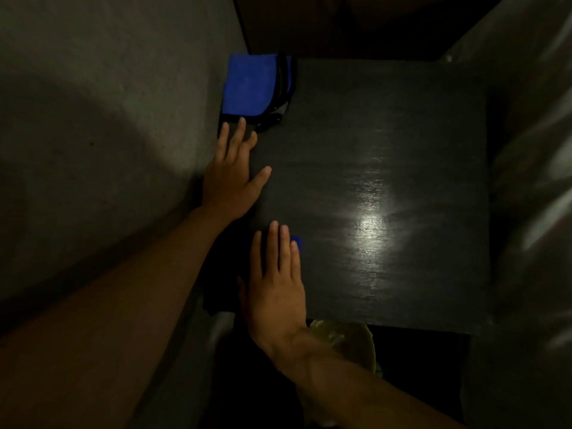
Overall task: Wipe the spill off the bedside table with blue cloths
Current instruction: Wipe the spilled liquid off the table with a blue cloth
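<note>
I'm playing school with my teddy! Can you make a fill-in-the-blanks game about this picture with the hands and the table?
1. The folded cloth at the table's far left corner is the colour ____.
2. The right hand lies flat on a cloth, fingers stretched ____.
3. The left hand rests at the ____ edge of the dark table.

Missing words: blue; out; left

Dark bedside table [387, 150]: centre, right half and far edge bare, open for passage. Far-left corner blocked by folded blue cloths [250, 85]. Left edge occupied: left hand [230, 181] flat, right hand [275, 289] flat over small blue cloth [296, 241]. Grey surfaces flank both sides closely.
</note>
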`<state>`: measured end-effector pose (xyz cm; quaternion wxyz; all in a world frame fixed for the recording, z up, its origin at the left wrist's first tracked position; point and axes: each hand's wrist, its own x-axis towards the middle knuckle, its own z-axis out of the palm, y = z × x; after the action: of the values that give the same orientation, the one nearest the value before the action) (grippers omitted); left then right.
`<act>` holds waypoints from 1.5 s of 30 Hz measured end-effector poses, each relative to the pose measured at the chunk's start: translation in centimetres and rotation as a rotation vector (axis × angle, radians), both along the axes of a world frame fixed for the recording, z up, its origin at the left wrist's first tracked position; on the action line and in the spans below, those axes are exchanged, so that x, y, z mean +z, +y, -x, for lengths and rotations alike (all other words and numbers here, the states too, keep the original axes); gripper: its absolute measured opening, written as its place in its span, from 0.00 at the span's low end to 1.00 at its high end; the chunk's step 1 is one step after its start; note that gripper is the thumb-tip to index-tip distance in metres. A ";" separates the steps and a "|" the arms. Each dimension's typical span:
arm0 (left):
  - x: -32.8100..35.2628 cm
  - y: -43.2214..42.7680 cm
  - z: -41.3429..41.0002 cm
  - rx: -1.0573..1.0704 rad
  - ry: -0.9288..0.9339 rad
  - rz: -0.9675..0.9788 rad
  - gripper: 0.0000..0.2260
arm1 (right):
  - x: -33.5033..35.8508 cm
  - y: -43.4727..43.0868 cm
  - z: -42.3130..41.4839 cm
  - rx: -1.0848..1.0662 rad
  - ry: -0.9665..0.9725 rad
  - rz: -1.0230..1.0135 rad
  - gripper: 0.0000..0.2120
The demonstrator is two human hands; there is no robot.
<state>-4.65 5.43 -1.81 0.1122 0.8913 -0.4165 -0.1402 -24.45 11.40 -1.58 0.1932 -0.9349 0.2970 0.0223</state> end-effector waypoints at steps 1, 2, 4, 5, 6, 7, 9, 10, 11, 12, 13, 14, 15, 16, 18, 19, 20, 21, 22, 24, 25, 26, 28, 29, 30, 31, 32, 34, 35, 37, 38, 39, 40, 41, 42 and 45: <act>0.0 0.0 -0.1 0.009 0.029 0.018 0.29 | 0.0 -0.7 0.4 0.083 -0.042 0.018 0.31; 0.2 -0.1 -0.2 0.021 0.065 0.047 0.28 | -0.1 -1.5 0.6 0.186 -0.067 0.038 0.30; 0.6 -0.1 -0.5 0.036 0.131 0.120 0.25 | -0.5 -2.8 0.8 0.368 -0.034 0.077 0.31; 0.7 -0.1 -0.6 0.028 0.145 0.144 0.24 | -0.8 -3.1 0.8 0.409 -0.001 0.096 0.31; 0.8 -0.1 -0.6 0.008 0.144 0.158 0.24 | -0.9 -3.0 0.7 0.415 0.031 0.109 0.31; 0.7 0.0 -0.7 -0.009 0.139 0.168 0.24 | -0.9 -2.7 0.6 0.393 0.055 0.115 0.31; 0.6 0.1 -0.9 -0.006 0.155 0.174 0.24 | -0.7 -1.6 0.0 0.306 0.073 0.099 0.31; 0.5 0.2 -1.0 -0.004 0.175 0.183 0.24 | -0.6 -1.0 -0.4 0.248 0.070 0.068 0.31; 0.5 0.3 -1.1 -0.005 0.198 0.201 0.24 | -0.7 -0.4 -1.0 0.187 0.067 0.027 0.31; 0.4 0.4 -1.2 -0.006 0.218 0.219 0.25 | -0.7 0.1 -1.7 0.123 0.062 -0.005 0.30; 0.5 0.4 -1.4 -0.003 0.223 0.229 0.25 | -0.8 0.6 -2.4 0.054 0.056 -0.021 0.30; 0.6 0.4 -1.5 0.006 0.217 0.231 0.26 | -0.9 1.1 -3.1 -0.013 0.051 -0.019 0.30; 0.7 0.3 -1.6 0.019 0.208 0.232 0.26 | -0.8 1.5 -3.7 -0.074 0.044 -0.013 0.30; 0.9 0.2 -1.5 0.028 0.205 0.237 0.26 | -0.9 1.9 -4.2 -0.127 0.036 -0.009 0.30; 1.2 0.0 -1.5 0.036 0.199 0.255 0.24 | -0.9 2.5 -5.6 -0.240 0.032 0.001 0.31; 1.4 0.0 -1.7 0.035 0.200 0.257 0.22 | -0.8 2.7 -6.6 -0.306 0.047 -0.013 0.31; 1.5 -0.1 -1.8 0.030 0.192 0.254 0.21 | -0.5 2.8 -7.6 -0.373 0.067 -0.039 0.31; 1.6 -0.2 -2.0 0.022 0.167 0.258 0.19 | -0.2 2.9 -8.4 -0.423 0.088 -0.067 0.32; 1.6 -0.3 -2.2 0.023 0.143 0.278 0.18 | 0.2 3.0 -8.9 -0.446 0.109 -0.089 0.32; 1.9 -0.9 -2.7 0.085 0.135 0.369 0.22 | 0.7 2.5 -8.4 -0.432 0.080 -0.123 0.37; 1.9 -1.3 -3.0 0.125 0.127 0.406 0.23 | 0.8 1.9 -7.4 -0.372 0.006 -0.122 0.38; 1.9 -1.7 -3.2 0.152 0.098 0.425 0.22 | 0.9 1.2 -6.1 -0.249 -0.076 -0.106 0.36; 2.0 -2.4 -3.7 0.183 0.019 0.443 0.17 | 0.8 -0.6 -3.7 0.085 -0.137 -0.096 0.31; 2.1 -2.8 -3.9 0.193 -0.008 0.446 0.16 | 0.4 -1.5 -3.0 0.228 -0.108 -0.074 0.30; 2.2 -3.3 -4.1 0.192 -0.033 0.435 0.16 | 0.1 -2.4 -2.6 0.321 -0.061 -0.042 0.29; 2.2 -3.9 -4.4 0.171 -0.069 0.411 0.17 | -0.1 -2.8 -2.6 0.369 -0.022 -0.015 0.29; 2.2 -4.5 -4.7 0.145 -0.114 0.373 0.18 | -0.3 -2.9 -2.8 0.389 0.003 -0.003 0.29; 2.4 -5.8 -5.2 0.127 -0.193 0.240 0.20 | -0.3 -2.4 -3.2 0.365 0.019 -0.030 0.29; 2.5 -6.4 -5.3 0.139 -0.206 0.146 0.21 | -0.4 -2.0 -3.5 0.324 0.016 -0.051 0.29; 2.4 -7.6 -5.2 0.177 -0.147 -0.023 0.26 | -0.5 -1.5 -4.7 0.208 -0.007 -0.075 0.28; 2.1 -8.0 -5.1 0.195 -0.107 -0.080 0.27 | -0.4 -1.5 -5.6 0.158 -0.005 -0.065 0.28; 1.8 -8.4 -5.0 0.214 -0.081 -0.107 0.28 | -0.3 -1.6 -6.6 0.127 0.014 -0.055 0.28; 1.6 -8.8 -5.2 0.241 -0.071 -0.107 0.29 | -0.3 -1.8 -7.5 0.112 0.053 -0.061 0.28; 1.5 -9.2 -5.4 0.280 -0.071 -0.098 0.29 | -0.3 -2.1 -8.4 0.099 0.091 -0.091 0.29; 1.5 -9.5 -5.7 0.331 -0.083 -0.085 0.30 | -0.3 -2.5 -9.1 0.079 0.104 -0.120 0.29; 1.9 -10.3 -6.8 0.479 -0.140 -0.033 0.29 | -0.5 -3.5 -10.8 0.014 0.094 -0.148 0.29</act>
<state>2.12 -4.91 0.12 0.0985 0.9738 -0.1977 -0.0543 -13.64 7.94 -2.07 0.2474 -0.9180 0.2969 0.0892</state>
